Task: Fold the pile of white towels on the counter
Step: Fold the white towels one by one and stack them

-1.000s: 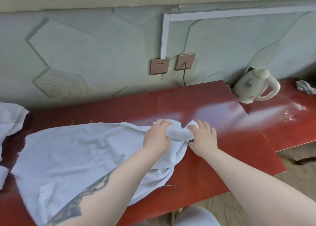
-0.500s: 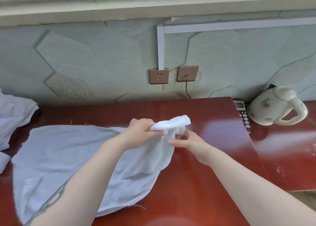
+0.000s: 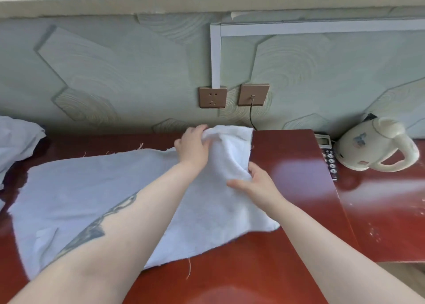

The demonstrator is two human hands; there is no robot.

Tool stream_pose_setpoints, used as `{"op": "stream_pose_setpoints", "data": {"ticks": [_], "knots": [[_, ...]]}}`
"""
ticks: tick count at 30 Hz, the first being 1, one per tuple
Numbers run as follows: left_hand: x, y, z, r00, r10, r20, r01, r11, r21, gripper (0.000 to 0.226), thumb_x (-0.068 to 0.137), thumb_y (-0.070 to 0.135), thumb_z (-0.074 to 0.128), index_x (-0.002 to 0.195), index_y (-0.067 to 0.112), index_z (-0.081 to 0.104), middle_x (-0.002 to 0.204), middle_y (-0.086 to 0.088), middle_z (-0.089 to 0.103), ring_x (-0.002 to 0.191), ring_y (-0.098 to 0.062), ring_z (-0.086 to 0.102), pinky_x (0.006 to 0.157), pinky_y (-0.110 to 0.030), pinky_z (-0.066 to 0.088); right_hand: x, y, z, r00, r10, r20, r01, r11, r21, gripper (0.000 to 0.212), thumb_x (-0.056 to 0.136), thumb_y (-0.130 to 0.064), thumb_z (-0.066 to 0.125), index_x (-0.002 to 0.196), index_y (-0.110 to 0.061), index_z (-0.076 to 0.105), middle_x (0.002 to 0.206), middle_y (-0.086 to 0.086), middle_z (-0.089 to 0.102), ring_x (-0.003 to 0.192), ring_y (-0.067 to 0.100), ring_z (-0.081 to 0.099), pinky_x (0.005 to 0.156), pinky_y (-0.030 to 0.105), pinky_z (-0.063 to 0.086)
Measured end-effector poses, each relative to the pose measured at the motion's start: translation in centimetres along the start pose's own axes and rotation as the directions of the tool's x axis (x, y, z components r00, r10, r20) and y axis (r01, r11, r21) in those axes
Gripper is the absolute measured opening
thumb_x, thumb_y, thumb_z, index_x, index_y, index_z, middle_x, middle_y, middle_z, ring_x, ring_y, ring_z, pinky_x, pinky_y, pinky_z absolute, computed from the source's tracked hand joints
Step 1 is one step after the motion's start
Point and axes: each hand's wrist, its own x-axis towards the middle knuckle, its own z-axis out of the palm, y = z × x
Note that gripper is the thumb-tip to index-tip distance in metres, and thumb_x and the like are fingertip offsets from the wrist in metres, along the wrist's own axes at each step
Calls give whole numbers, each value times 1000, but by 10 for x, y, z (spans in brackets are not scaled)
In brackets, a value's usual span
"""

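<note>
A white towel lies spread across the red counter, its right end lifted. My left hand grips the raised far corner of the towel, near the wall. My right hand holds the towel's right edge lower down, fingers curled over the cloth. Between the two hands the cloth hangs in a loose vertical fold. More white towels lie bunched at the far left edge of the counter.
A cream electric kettle stands at the back right, with a dark phone keypad beside it. Two brown wall sockets sit above the counter, a cable running down from the right one. The counter steps to a second red panel on the right.
Both hands have raised the towel's right end and carried it toward the wall. The bunched corner has opened out into a wider fold, and my right hand now grips the edge.
</note>
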Motion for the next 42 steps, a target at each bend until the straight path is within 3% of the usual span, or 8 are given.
{"op": "stream_pose_setpoints", "data": {"ticks": [7, 12, 15, 20, 25, 31, 36, 42], "knots": [[-83, -28, 63, 955, 40, 293, -93, 981, 168, 66, 97, 33, 50, 154, 23, 17, 164, -3, 7, 150, -19, 5, 120, -42, 10, -10, 51, -17, 927, 355, -125, -368, 785, -498, 49, 72, -39, 76, 109, -19, 51, 107, -6, 62, 95, 18, 61, 67, 31, 42], [-136, -57, 94, 915, 87, 395, -234, 910, 341, 81, 91, 70, 14, 142, 33, -38, 155, 3, -38, 142, -23, -36, 115, -49, -18, -30, 70, -33, 877, 442, -188, -479, 781, -399, 40, 72, -19, 75, 101, -17, 48, 90, 0, 60, 76, 19, 64, 62, 33, 53], [-154, -62, 98, 888, 191, 418, -349, 873, 342, 82, 83, 75, 1, 141, 33, -40, 152, 4, -42, 140, -24, -40, 113, -51, -25, -43, 70, -41, 832, 476, -285, -554, 671, -493, 40, 68, -20, 65, 102, -23, 43, 88, -4, 63, 72, 20, 67, 61, 30, 52], [-177, -48, 107, 868, 205, 453, -381, 860, 339, 79, 85, 73, 2, 140, 36, -41, 149, 3, -48, 135, -24, -46, 109, -52, -29, -38, 75, -12, 939, -258, -225, 18, 692, -722, 47, 79, -30, 66, 125, -26, 54, 131, -3, 53, 127, 21, 45, 104, 35, 34], [-156, -36, 97, 935, 144, 323, -223, 949, 224, 73, 94, 55, 39, 155, 35, 4, 164, 9, -10, 150, -14, -8, 116, -39, -1, -18, 86, 19, 993, -105, -59, 10, 559, -829, 57, 101, -33, 35, 154, -35, 15, 165, -5, -5, 151, 14, -10, 121, 40, -5], [-148, -91, 64, 942, 42, 332, -146, 944, 296, 70, 101, 55, 21, 153, 29, -18, 157, 10, -30, 144, -13, -31, 118, -38, -16, -10, 90, 25, 988, -131, -83, -24, 399, -916, 63, 102, -46, 22, 156, -31, -6, 163, -1, -18, 148, 20, -23, 120, 46, -13], [-162, -121, 50, 970, -64, 233, -11, 952, 307, 62, 104, 46, 16, 149, 30, -24, 158, 9, -29, 141, -10, -34, 118, -37, -17, -26, 92, 101, 942, -226, 247, 312, 326, -892, 62, 95, -53, 1, 151, -34, -20, 160, -7, -28, 139, 14, -39, 115, 44, -24], [-182, -187, 17, 975, -121, 184, 31, 904, 427, 63, 99, 55, 5, 142, 32, -36, 151, 10, -40, 143, -16, -34, 118, -41, -18, -42, 119, 90, 970, -226, 83, 152, 306, -940, 63, 92, -63, -8, 149, -41, -24, 158, -13, -28, 145, 13, -30, 119, 47, -15]]}}
